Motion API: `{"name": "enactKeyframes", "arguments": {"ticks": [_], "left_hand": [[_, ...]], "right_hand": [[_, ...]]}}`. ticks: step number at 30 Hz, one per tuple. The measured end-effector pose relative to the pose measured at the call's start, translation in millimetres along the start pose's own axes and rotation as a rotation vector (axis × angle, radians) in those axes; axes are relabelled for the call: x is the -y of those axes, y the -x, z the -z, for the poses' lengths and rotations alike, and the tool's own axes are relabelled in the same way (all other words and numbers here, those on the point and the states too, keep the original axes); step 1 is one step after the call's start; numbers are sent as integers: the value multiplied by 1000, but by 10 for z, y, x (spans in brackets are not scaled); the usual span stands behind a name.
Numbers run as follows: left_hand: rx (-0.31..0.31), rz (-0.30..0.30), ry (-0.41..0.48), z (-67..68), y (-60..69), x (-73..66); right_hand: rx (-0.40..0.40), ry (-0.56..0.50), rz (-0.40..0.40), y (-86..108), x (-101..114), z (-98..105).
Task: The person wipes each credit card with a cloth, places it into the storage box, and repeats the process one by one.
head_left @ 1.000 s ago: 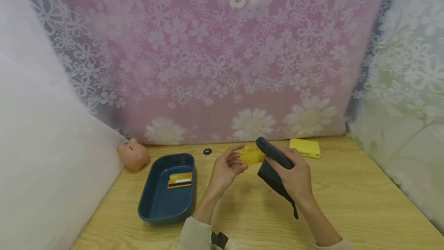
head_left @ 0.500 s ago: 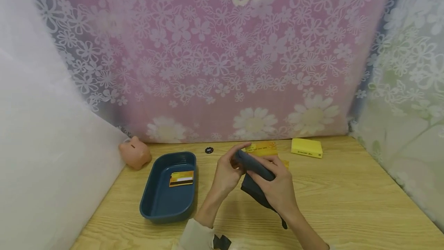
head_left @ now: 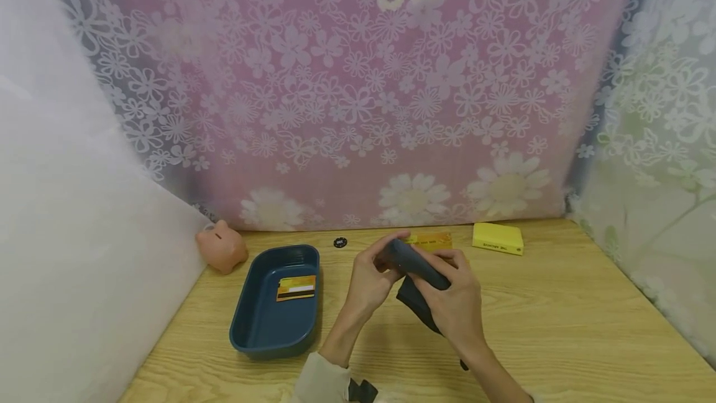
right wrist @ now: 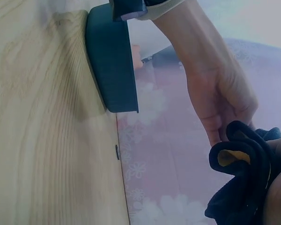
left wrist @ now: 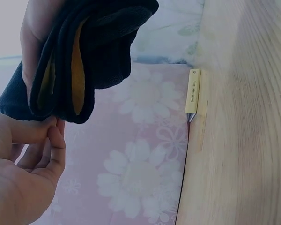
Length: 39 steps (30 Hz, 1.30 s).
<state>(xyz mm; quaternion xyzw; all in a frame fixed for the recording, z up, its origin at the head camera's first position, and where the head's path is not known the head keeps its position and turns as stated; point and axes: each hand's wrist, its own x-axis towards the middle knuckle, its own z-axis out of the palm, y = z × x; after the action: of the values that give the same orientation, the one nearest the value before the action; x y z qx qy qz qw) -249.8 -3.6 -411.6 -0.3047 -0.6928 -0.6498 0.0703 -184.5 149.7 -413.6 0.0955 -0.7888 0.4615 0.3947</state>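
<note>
A dark blue folded cloth [head_left: 416, 264] is held up between both hands above the table. My right hand [head_left: 460, 310] grips its body from the right, thumb on the near side. At the cloth's left end, my left hand [head_left: 366, 283] pinches the edge; the left wrist view shows the thumb and fingertips meeting at the lower fold of the cloth [left wrist: 107, 51]. Yellow shows inside the folds in both wrist views; whether it is lining or something tucked in, I cannot tell. A thin dark strap end [head_left: 463, 364] hangs below. Behind the hands lies a yellow card [head_left: 432, 241], partly hidden.
A blue tray [head_left: 237, 322] stands at the left with a yellow-orange card [head_left: 296, 288] inside. A pink piggy bank [head_left: 221, 247] sits beyond it. Near the back edge are a black chip [head_left: 340, 242] and a small yellow box [head_left: 498, 238] lettered "THE ARCHIVE".
The right hand has brought the cloth leftward to the left hand, which earlier was apart from it and now pinches its end. Over the last half second both hands have barely moved.
</note>
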Motion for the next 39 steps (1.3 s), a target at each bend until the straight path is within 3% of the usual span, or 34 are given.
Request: {"name": "enactKeyframes", "arguments": {"ticks": [9,16,21,27,31,35,39], "left_hand": [[-37,49,-33,51,-13,-16],[-59,63,-7,106,-25,-47],[-63,73,8,144,-27,-71],[-58,53,-105,216,-19,-95],[-46,62,-94,247,-14,-121],[15,58,-53,216,-20,-128],[45,55,-67,165,-22,-128]], "right_hand": [[-62,17,-48,-76,-45,58],[-126,12,-39,-122,-102,121],[-164,15,-83,-183,-161,213],[-199,23,-186,-244,-208,324],[-179,-13,-199,-259,-163,349],[-124,-54,-154,-219,-85,303],[-45,-79,-115,-147,-11,212]]}}
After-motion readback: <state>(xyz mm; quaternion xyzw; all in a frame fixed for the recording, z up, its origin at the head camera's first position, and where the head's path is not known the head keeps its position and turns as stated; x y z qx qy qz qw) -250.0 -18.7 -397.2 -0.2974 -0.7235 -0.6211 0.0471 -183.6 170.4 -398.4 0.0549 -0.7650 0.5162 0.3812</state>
